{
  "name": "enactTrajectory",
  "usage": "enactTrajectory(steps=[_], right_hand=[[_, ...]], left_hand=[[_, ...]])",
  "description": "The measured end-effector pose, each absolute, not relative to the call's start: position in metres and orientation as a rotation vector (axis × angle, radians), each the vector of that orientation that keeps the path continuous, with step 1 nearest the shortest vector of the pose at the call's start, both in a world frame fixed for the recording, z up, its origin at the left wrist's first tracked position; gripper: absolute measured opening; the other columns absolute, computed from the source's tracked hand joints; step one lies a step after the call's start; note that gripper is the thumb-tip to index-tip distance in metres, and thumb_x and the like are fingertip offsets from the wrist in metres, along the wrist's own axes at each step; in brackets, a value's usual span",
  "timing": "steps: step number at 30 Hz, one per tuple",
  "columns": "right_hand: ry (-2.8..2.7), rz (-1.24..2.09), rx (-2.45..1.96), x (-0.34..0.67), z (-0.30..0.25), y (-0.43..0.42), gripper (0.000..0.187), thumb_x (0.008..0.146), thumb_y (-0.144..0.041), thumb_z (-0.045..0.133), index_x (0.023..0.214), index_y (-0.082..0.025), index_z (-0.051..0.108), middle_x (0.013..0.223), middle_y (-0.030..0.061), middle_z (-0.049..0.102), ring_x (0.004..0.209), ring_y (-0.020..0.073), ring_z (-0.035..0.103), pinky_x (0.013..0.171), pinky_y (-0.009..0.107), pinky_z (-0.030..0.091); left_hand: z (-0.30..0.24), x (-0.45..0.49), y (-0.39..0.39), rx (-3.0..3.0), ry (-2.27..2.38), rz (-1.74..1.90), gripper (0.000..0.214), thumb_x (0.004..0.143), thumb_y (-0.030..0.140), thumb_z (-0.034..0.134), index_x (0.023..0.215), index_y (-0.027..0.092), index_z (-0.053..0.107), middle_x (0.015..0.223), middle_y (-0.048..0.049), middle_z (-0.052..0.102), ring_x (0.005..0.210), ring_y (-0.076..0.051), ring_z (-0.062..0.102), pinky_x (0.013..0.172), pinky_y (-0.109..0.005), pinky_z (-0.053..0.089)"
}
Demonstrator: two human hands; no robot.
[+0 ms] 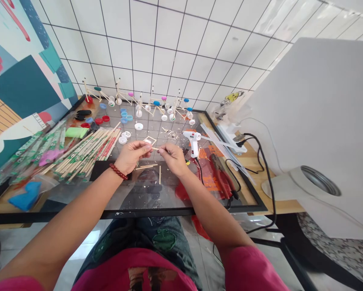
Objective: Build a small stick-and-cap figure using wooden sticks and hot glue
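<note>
My left hand (133, 154) is closed, with thumb and fingers pinching a small frame of wooden sticks (150, 140). A short wooden stick (155, 149) spans the gap between both hands, and my right hand (173, 157) pinches its right end. The fingertips hide where the stick meets the frame. Below the hands, several cut sticks (146, 166) lie on the glass tabletop, and a single stick (160, 175) lies apart from them. A white hot glue gun (193, 142) stands just right of my right hand.
Miniature stick bicycles (157, 104) with bottle-cap wheels line the tiled wall. Loose blue caps (124, 114) and wrapped chopsticks (87, 155) lie at left. Red-handled pliers (222, 178), clear glue sticks (229, 149) and a power strip (234, 139) with a black cable are at right.
</note>
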State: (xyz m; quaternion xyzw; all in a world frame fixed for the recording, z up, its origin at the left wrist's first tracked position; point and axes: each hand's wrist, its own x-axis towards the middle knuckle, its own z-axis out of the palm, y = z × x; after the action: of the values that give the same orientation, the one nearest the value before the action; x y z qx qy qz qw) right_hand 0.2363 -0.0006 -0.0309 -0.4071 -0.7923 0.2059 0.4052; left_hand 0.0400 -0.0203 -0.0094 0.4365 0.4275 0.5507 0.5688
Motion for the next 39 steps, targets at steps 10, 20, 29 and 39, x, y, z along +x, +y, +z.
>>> enactTrajectory(steps=[10, 20, 29, 39], right_hand=[[-1.941, 0.587, -1.049, 0.239, -0.025, 0.001, 0.03, 0.102, -0.039, 0.058, 0.079, -0.023, 0.07, 0.076, 0.003, 0.071, 0.076, 0.0206, 0.065, 0.077, 0.034, 0.053], [-1.847, 0.745, -1.052, 0.237, -0.024, -0.002, 0.047, 0.104, -0.056, 0.05, 0.073, -0.023, 0.067, 0.07, 0.0017, 0.066, 0.072, 0.0198, 0.064, 0.072, 0.032, 0.052], [-2.106, 0.385, -1.089, 0.232, -0.025, -0.008, 0.033, 0.107, -0.036, 0.058, 0.081, -0.023, 0.073, 0.076, 0.0028, 0.073, 0.078, 0.0202, 0.069, 0.081, 0.034, 0.046], [-2.066, 0.217, -1.102, 0.23, -0.03, -0.006, 0.015, 0.102, -0.028, 0.069, 0.096, -0.026, 0.082, 0.08, 0.0023, 0.079, 0.084, 0.0208, 0.07, 0.087, 0.035, 0.044]], left_hand=[[-0.005, 0.04, -0.021, 1.047, 0.95, 1.262, 0.049, 0.054, 0.05, 0.103, 0.068, 0.019, 0.068, 0.063, 0.0011, 0.063, 0.06, -0.012, 0.06, 0.063, -0.029, 0.056], [-0.01, 0.046, -0.021, 1.077, 1.05, 1.336, 0.053, 0.065, 0.064, 0.093, 0.074, 0.017, 0.071, 0.075, -0.0058, 0.075, 0.06, -0.014, 0.064, 0.065, -0.032, 0.059], [-0.009, 0.044, -0.027, 1.483, 1.338, 1.373, 0.028, 0.082, 0.042, 0.08, 0.065, 0.021, 0.071, 0.058, -0.0007, 0.069, 0.055, -0.017, 0.065, 0.059, -0.029, 0.054], [-0.017, 0.049, -0.024, 1.225, 1.151, 1.324, 0.051, 0.078, 0.067, 0.082, 0.07, 0.018, 0.072, 0.065, -0.0052, 0.073, 0.061, -0.019, 0.07, 0.066, -0.035, 0.061]])
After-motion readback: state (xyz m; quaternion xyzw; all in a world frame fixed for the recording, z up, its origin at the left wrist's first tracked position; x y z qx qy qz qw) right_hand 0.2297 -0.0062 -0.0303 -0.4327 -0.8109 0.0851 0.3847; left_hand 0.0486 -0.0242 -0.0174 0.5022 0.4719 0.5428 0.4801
